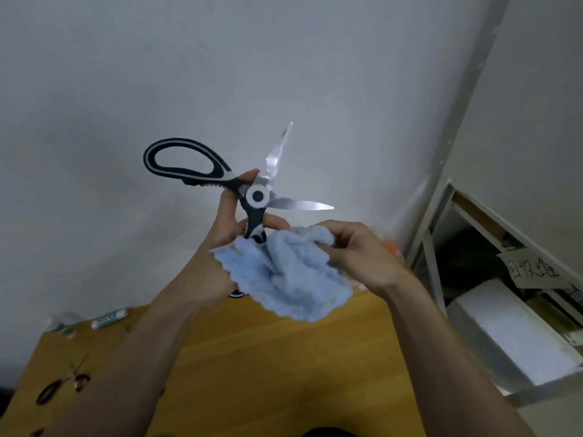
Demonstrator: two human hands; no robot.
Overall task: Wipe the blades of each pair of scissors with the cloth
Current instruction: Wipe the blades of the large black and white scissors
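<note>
Scissors (pixel 257 197), black-handled, blades spread apart, held aloft above the tabletop (pixel 268 357). Left hand (pixel 233 222) grip clasps the lower handle. Right hand (pixel 356 247) grip bunches the blue cloth (pixel 284 279).

Large scissors (pixel 252 190): black-and-white handles, white pivot disc, steel blades spread wide open, one tip pointing to 12 o'clock, the other to 3 o'clock. Held raised above the bench. Cloth (pixel 284 272): light blue, fluffy, bunched, directly at 6 o'clock of the pivot, covering the lower handle. Small scissors (pixel 63 384): dark handles, lying flat on the bench at 8 o'clock, blurred.
</note>
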